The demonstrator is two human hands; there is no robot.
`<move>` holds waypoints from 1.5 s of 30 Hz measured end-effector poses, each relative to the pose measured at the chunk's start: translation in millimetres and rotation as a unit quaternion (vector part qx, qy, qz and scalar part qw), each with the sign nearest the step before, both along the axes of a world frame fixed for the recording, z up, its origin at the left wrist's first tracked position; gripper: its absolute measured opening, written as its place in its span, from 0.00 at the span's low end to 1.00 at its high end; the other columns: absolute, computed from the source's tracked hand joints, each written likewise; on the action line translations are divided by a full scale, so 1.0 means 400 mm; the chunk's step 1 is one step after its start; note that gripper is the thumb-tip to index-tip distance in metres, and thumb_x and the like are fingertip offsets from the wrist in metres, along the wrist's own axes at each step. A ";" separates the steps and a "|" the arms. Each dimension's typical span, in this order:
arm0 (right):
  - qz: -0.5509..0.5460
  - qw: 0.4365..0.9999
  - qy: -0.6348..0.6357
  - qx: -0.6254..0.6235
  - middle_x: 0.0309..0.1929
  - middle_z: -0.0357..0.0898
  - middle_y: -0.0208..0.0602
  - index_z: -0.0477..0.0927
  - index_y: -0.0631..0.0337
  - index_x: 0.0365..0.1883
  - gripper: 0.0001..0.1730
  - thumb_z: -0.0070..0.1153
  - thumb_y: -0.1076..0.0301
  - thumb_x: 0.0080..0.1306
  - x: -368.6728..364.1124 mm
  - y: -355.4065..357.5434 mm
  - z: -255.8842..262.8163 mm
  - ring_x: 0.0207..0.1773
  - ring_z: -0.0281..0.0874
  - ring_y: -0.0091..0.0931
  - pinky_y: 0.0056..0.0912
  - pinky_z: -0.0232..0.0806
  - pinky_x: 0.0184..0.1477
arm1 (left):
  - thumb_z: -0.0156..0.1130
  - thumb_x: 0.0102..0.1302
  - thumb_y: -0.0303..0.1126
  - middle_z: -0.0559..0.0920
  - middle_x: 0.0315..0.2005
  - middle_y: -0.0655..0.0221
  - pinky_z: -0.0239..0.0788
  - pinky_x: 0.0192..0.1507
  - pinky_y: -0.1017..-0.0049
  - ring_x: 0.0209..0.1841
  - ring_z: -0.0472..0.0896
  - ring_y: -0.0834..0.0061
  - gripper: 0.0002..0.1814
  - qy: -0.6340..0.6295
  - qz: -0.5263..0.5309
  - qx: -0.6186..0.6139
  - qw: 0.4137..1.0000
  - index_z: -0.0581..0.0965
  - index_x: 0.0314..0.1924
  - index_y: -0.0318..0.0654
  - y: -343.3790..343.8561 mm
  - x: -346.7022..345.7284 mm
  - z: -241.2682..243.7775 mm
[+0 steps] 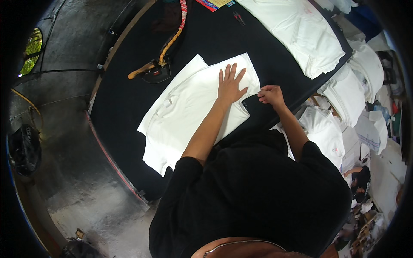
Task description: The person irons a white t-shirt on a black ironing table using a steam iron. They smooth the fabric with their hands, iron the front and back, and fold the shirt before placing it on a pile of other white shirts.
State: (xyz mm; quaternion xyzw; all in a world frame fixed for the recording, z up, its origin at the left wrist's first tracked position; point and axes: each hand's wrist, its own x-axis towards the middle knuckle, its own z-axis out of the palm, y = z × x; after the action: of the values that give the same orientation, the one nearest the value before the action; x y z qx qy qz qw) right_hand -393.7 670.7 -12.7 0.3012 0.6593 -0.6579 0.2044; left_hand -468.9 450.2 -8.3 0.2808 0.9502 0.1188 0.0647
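A white garment, which looks like a T-shirt, lies flat on the black-covered table before me. My left hand rests palm down near its upper right part, with the fingers spread. At the right corner of the same cloth, my right hand pinches the edge between thumb and fingertips. Left of the shirt's upper end stands an iron with a wooden handle and a cord wrapped in yellow and red. A small pair of thread snips lies farther up the table.
A pile of white garments covers the table's upper right. More white stacks stand beyond the right edge. Printed papers lie at the top. Another person is at the far lower right. The table's left edge borders grey floor.
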 end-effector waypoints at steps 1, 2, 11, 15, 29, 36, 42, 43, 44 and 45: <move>0.000 1.000 0.004 0.012 0.32 0.90 0.36 0.88 0.64 0.39 0.08 0.66 0.70 0.65 0.000 0.000 0.002 0.28 0.87 0.23 0.25 0.77 0.29 | 0.73 0.61 0.65 0.54 0.84 0.59 0.31 0.84 0.43 0.87 0.44 0.52 0.52 -0.009 0.006 0.003 1.000 0.64 0.82 0.62 0.006 0.001 0.006; 0.001 1.000 0.008 0.025 0.31 0.89 0.36 0.88 0.65 0.39 0.08 0.66 0.69 0.65 -0.001 -0.002 0.002 0.27 0.87 0.23 0.26 0.77 0.29 | 0.73 0.59 0.66 0.54 0.84 0.59 0.30 0.84 0.42 0.87 0.43 0.51 0.54 -0.016 0.010 0.010 1.000 0.64 0.82 0.62 0.013 0.000 0.011; 0.064 0.897 0.261 0.350 0.34 0.88 0.41 0.89 0.60 0.45 0.10 0.65 0.71 0.65 -0.058 -0.046 0.079 0.36 0.88 0.36 0.38 0.78 0.42 | 0.73 0.56 0.70 0.52 0.84 0.55 0.32 0.82 0.35 0.87 0.41 0.46 0.57 -0.038 0.030 0.006 0.999 0.64 0.82 0.60 0.031 -0.011 0.046; 0.297 0.845 0.302 0.327 0.46 0.86 0.41 0.90 0.54 0.49 0.15 0.67 0.72 0.63 -0.096 -0.061 0.078 0.49 0.86 0.43 0.44 0.77 0.52 | 0.72 0.64 0.43 0.65 0.79 0.53 0.36 0.84 0.44 0.84 0.55 0.47 0.29 -0.004 0.036 0.153 0.988 0.83 0.66 0.51 -0.039 -0.061 -0.007; 0.612 0.648 0.224 0.394 0.44 0.87 0.36 0.89 0.48 0.47 0.15 0.70 0.64 0.61 -0.225 -0.084 0.149 0.50 0.86 0.40 0.45 0.77 0.54 | 0.80 0.59 0.43 0.60 0.82 0.53 0.39 0.84 0.45 0.85 0.51 0.47 0.39 0.013 0.054 0.146 0.988 0.78 0.71 0.49 -0.215 -0.053 0.059; 0.457 0.662 0.455 0.382 0.73 0.75 0.48 0.83 0.56 0.64 0.26 0.66 0.57 0.70 -0.267 -0.250 0.073 0.76 0.66 0.50 0.55 0.63 0.74 | 0.63 0.74 0.38 0.68 0.77 0.58 0.43 0.84 0.50 0.80 0.61 0.54 0.26 0.063 0.288 0.116 0.949 0.78 0.70 0.43 -0.360 0.067 -0.005; 0.432 0.629 0.353 0.541 0.89 0.43 0.51 0.57 0.50 0.86 0.43 0.47 0.40 0.80 -0.271 -0.164 -0.014 0.90 0.35 0.51 0.62 0.31 0.86 | 0.56 0.79 0.47 0.64 0.81 0.64 0.39 0.85 0.51 0.83 0.57 0.58 0.34 0.118 0.257 0.080 0.956 0.66 0.80 0.47 -0.393 0.089 -0.006; 0.430 0.625 0.344 0.554 0.89 0.43 0.52 0.57 0.51 0.86 0.44 0.48 0.40 0.79 -0.270 -0.150 -0.007 0.90 0.34 0.52 0.62 0.31 0.86 | 0.54 0.79 0.49 0.62 0.82 0.65 0.36 0.86 0.52 0.84 0.56 0.59 0.34 0.116 0.258 0.083 0.956 0.66 0.80 0.47 -0.394 0.091 -0.008; 0.427 0.620 0.336 0.566 0.89 0.42 0.53 0.57 0.52 0.86 0.45 0.49 0.40 0.78 -0.272 -0.138 0.000 0.90 0.34 0.54 0.62 0.31 0.86 | 0.55 0.79 0.50 0.62 0.82 0.64 0.35 0.86 0.51 0.85 0.55 0.59 0.35 0.099 0.262 0.071 0.957 0.66 0.80 0.48 -0.390 0.092 -0.011; 0.420 0.617 0.329 0.579 0.89 0.42 0.54 0.58 0.53 0.86 0.46 0.49 0.39 0.77 -0.284 -0.148 0.011 0.90 0.33 0.55 0.62 0.30 0.86 | 0.56 0.78 0.51 0.62 0.82 0.64 0.36 0.86 0.51 0.85 0.55 0.59 0.35 0.100 0.260 0.074 0.958 0.66 0.80 0.48 -0.391 0.088 -0.006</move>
State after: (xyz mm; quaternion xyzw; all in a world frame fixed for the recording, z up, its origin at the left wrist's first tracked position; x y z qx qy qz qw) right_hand -507.3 611.3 -8.3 -0.1892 0.9812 -0.0374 0.0107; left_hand -433.8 293.6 -10.8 0.0379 0.9807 0.1725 -0.0843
